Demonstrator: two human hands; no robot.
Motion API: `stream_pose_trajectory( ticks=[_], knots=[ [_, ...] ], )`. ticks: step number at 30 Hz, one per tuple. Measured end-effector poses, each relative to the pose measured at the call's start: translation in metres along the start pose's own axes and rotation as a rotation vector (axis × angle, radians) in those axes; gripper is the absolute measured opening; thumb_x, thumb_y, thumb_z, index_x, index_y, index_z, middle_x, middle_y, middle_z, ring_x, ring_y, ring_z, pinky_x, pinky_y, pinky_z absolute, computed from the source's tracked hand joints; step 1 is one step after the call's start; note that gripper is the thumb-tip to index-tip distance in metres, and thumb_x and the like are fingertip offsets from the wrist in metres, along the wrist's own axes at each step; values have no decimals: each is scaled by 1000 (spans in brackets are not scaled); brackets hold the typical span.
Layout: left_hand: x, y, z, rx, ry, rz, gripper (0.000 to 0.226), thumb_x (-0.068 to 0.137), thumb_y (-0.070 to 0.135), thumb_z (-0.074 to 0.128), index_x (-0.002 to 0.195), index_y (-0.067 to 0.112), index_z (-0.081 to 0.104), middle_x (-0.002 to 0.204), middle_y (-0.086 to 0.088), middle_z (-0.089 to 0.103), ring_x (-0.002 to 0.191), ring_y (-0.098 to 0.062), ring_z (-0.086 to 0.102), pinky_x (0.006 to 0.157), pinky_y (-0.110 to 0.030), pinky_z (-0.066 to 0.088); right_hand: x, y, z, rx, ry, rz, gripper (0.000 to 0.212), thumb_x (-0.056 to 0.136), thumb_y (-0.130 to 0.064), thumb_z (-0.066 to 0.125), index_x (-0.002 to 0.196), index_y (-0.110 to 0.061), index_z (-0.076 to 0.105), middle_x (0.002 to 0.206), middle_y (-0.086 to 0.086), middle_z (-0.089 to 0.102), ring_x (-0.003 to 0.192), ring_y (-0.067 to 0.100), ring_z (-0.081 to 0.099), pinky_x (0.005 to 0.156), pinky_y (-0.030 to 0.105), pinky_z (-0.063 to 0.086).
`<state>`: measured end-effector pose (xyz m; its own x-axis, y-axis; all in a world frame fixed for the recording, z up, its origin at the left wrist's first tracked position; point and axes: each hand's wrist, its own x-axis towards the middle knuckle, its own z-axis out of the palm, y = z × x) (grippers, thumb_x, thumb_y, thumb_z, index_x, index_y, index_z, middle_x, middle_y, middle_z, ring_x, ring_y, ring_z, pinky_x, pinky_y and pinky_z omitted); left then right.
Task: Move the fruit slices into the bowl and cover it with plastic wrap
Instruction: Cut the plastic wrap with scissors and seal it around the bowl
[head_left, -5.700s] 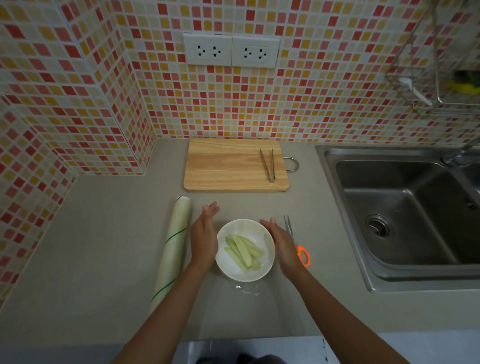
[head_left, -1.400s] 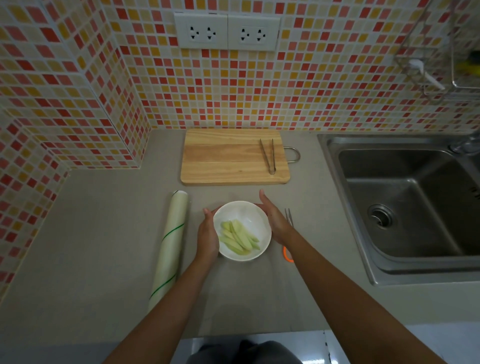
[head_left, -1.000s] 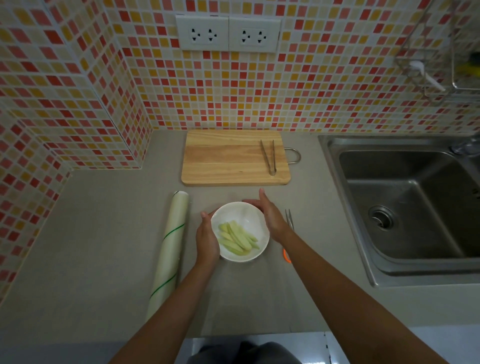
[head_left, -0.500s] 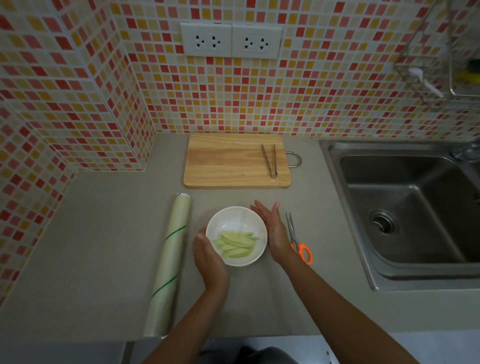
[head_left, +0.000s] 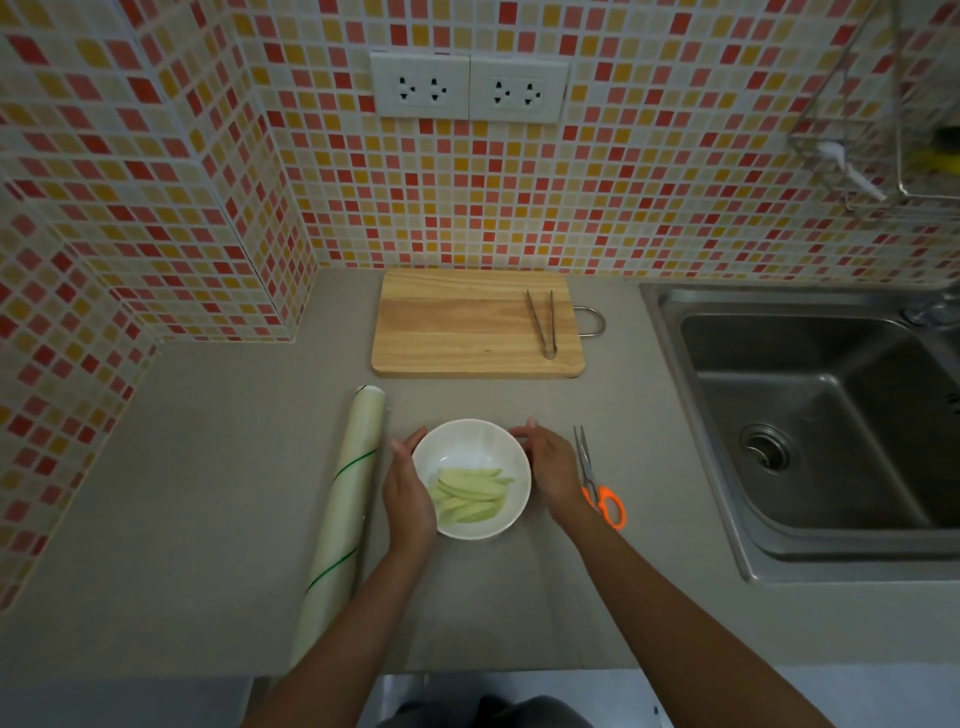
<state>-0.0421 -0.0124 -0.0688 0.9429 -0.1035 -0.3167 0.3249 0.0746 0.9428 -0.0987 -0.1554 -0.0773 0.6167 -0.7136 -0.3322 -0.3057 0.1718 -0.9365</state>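
A white bowl (head_left: 470, 441) stands on the grey counter, near its front edge. Several pale green fruit slices (head_left: 467, 499) lie in its near half. My left hand (head_left: 408, 491) cups the bowl's left side, fingers curled against the wall. My right hand (head_left: 550, 467) presses against the right side, fingertips at the far rim. A faint sheen lies over the bowl's mouth; whether it is film I cannot tell. The plastic wrap roll (head_left: 345, 514) lies lengthwise just left of my left hand.
A wooden cutting board (head_left: 467, 325) with metal tongs (head_left: 543, 322) lies behind the bowl. Orange-handled scissors (head_left: 597, 483) rest right of my right hand. A steel sink (head_left: 826, 426) fills the right side. Tiled walls close the back and left.
The bowl has been turned, so the slices now lie crosswise in its near half. My left hand slid up from the near rim to the left side; my right hand curled onto the far rim.
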Motion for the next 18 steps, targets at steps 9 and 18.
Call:
stream_pose_trajectory(
  ticks=[9, 18],
  knots=[
    [-11, 1, -7, -35, 56, 26, 54, 105, 31, 22, 121, -2, 63, 124, -21, 65, 118, -34, 59, 103, -41, 45, 0, 6, 11, -69, -14, -1, 45, 100, -33, 42, 87, -3, 73, 87, 15, 74, 88, 28, 68, 83, 36, 52],
    [-8, 7, -12, -49, 51, 15, 55, 105, 33, 23, 109, 2, 68, 109, -19, 69, 100, -30, 63, 92, -39, 48, -5, 0, 14, -77, 8, -33, 33, 97, -24, 52, 88, 4, 66, 80, 9, 66, 74, 14, 59, 58, 11, 44]
  ],
)
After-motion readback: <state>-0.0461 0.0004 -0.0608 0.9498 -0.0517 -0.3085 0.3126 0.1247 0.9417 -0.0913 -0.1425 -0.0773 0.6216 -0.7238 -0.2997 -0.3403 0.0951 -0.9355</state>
